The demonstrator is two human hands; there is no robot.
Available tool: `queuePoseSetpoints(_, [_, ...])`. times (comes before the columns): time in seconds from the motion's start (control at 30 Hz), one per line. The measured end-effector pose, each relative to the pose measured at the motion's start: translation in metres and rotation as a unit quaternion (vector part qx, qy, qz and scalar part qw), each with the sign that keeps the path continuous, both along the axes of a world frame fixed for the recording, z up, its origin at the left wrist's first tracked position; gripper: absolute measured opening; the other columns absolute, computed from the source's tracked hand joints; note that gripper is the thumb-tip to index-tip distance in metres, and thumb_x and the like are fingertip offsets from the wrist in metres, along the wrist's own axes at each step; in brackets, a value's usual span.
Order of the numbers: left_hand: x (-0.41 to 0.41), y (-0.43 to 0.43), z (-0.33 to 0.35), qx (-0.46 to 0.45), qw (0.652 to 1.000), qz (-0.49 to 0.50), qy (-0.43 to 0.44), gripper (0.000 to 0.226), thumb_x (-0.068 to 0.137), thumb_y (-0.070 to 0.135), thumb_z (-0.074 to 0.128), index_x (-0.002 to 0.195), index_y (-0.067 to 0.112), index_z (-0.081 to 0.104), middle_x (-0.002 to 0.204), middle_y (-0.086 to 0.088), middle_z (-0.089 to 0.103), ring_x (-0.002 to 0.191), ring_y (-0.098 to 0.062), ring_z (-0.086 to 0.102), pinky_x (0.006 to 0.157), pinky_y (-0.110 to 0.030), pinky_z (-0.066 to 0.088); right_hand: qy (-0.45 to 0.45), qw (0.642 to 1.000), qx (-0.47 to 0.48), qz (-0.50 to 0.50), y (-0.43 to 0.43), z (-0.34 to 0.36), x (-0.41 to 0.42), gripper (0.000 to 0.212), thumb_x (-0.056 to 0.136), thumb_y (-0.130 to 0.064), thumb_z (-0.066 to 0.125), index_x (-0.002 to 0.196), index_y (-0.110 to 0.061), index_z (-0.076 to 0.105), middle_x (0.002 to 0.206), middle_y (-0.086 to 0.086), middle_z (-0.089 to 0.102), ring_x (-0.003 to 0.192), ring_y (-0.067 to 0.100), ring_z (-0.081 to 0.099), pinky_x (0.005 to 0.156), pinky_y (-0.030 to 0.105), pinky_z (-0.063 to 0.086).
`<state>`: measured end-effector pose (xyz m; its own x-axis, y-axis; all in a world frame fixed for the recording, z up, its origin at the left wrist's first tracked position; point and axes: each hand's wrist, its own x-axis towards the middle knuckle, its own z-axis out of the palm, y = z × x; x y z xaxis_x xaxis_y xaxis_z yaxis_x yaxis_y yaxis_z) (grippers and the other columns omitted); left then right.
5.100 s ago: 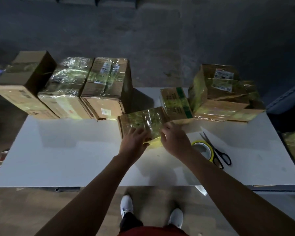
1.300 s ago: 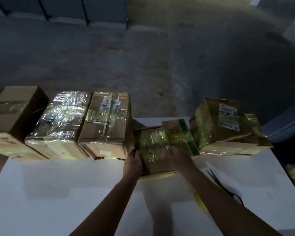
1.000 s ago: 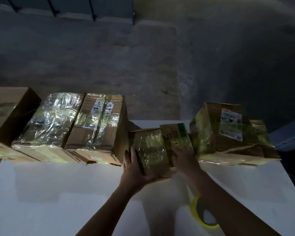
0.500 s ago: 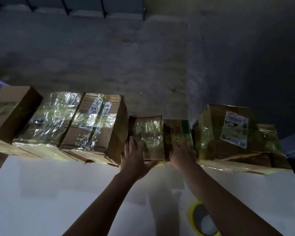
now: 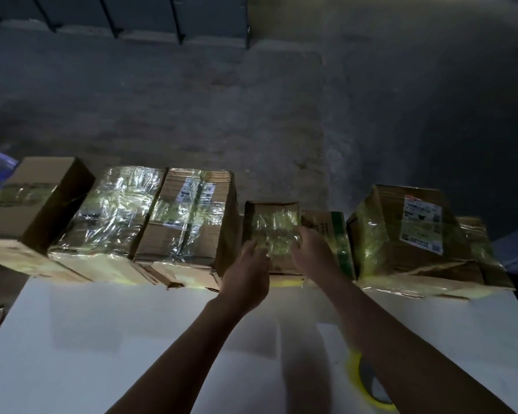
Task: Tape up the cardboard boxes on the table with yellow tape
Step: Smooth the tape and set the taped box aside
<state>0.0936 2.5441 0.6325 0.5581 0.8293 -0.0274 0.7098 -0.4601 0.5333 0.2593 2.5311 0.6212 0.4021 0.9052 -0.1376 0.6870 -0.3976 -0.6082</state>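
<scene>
I log: visible boxes appear taped; left hand (image 5: 245, 274) and right hand (image 5: 315, 256) flank small box (image 5: 271, 227), finger grip indiscernible.

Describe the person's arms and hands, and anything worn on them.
The left forearm and the right forearm are bare as far as the picture shows, with no sleeves in view. The left hand and the right hand wear no gloves. No watch, bracelet or ring shows, though the light is dim and the fingers are blurred.
</scene>
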Motion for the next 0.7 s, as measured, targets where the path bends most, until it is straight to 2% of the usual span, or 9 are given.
queuePoseSetpoints(0.07, [-0.015,0.005,0.013,0.036,0.999,0.005,-0.032,0.031,0.096,0.013,0.049,0.127,0.012,0.057,0.142,-0.008,0.046,0.115,-0.026,0.056,0.080,-0.038,0.054,-0.001,1.000,-0.001,-0.023,0.002,0.007,-0.014,0.041,0.094,-0.014,0.046,0.134,-0.009,0.049,0.128,0.015,0.053,0.111,0.027,0.054,0.087,0.037,0.048])
queuePoseSetpoints(0.13, [-0.033,0.014,0.028,0.079,0.994,0.007,-0.074,0.020,0.091,0.005,0.054,0.106,0.008,0.067,0.119,-0.010,0.060,0.100,-0.029,0.060,0.070,-0.038,0.053,-0.017,0.999,0.007,-0.045,0.005,0.015,-0.030,0.041,0.092,-0.011,0.045,0.132,-0.009,0.052,0.128,0.016,0.054,0.112,0.029,0.054,0.090,0.042,0.049])
queuePoseSetpoints(0.2, [-0.056,0.027,0.039,0.135,0.984,0.030,-0.109,0.014,0.083,-0.001,0.059,0.090,0.006,0.070,0.100,-0.011,0.065,0.092,-0.031,0.058,0.069,-0.039,0.049,-0.029,0.998,0.022,-0.049,0.010,0.021,-0.052,0.039,0.093,-0.011,0.045,0.130,-0.008,0.055,0.127,0.016,0.057,0.111,0.029,0.055,0.091,0.042,0.048])
queuePoseSetpoints(0.27, [-0.081,0.040,0.045,0.148,0.981,0.086,-0.093,0.019,0.080,0.002,0.059,0.096,0.008,0.069,0.108,-0.011,0.063,0.102,-0.032,0.054,0.079,-0.040,0.046,0.010,0.999,0.033,-0.041,0.017,0.026,-0.079,0.035,0.096,-0.014,0.046,0.129,-0.008,0.056,0.117,0.014,0.062,0.099,0.024,0.059,0.082,0.036,0.051])
queuePoseSetpoints(0.33, [-0.106,0.050,0.045,0.108,0.981,0.153,-0.058,0.025,0.081,0.010,0.061,0.106,0.011,0.065,0.121,-0.011,0.056,0.114,-0.031,0.047,0.091,-0.043,0.042,0.100,0.994,0.035,-0.039,0.025,0.032,-0.109,0.034,0.099,-0.021,0.045,0.130,-0.009,0.054,0.104,0.009,0.064,0.083,0.016,0.059,0.070,0.030,0.050])
queuePoseSetpoints(0.47, [-0.138,0.057,0.037,0.020,0.982,0.184,-0.029,0.030,0.086,0.013,0.053,0.114,0.007,0.057,0.127,-0.016,0.051,0.119,-0.030,0.041,0.098,-0.036,0.035,0.193,0.980,0.013,-0.044,0.039,0.040,-0.158,0.036,0.100,-0.034,0.044,0.132,-0.019,0.052,0.110,0.003,0.065,0.094,0.020,0.062,0.082,0.038,0.051])
queuePoseSetpoints(0.53, [-0.142,0.057,0.037,-0.006,0.982,0.184,-0.040,0.030,0.086,0.013,0.051,0.113,0.005,0.058,0.127,-0.019,0.051,0.122,-0.032,0.039,0.104,-0.039,0.034,0.205,0.978,-0.008,-0.048,0.040,0.041,-0.172,0.034,0.098,-0.044,0.043,0.128,-0.029,0.050,0.098,-0.011,0.063,0.087,0.013,0.061,0.073,0.035,0.052])
queuePoseSetpoints(0.6, [-0.144,0.055,0.041,-0.025,0.981,0.185,-0.049,0.030,0.085,0.012,0.050,0.113,0.003,0.057,0.127,-0.021,0.051,0.125,-0.036,0.039,0.107,-0.044,0.032,0.192,0.979,-0.020,-0.062,0.036,0.042,-0.178,0.035,0.097,-0.049,0.042,0.126,-0.030,0.050,0.088,-0.019,0.056,0.081,0.007,0.057,0.064,0.029,0.046])
queuePoseSetpoints(0.7, [-0.145,0.053,0.052,-0.051,0.977,0.190,-0.088,0.026,0.084,0.008,0.050,0.107,-0.001,0.057,0.114,-0.019,0.056,0.112,-0.033,0.047,0.098,-0.040,0.038,0.175,0.980,-0.040,-0.084,0.028,0.043,-0.179,0.033,0.099,-0.035,0.045,0.126,-0.019,0.053,0.087,-0.011,0.056,0.080,0.009,0.056,0.066,0.029,0.046])
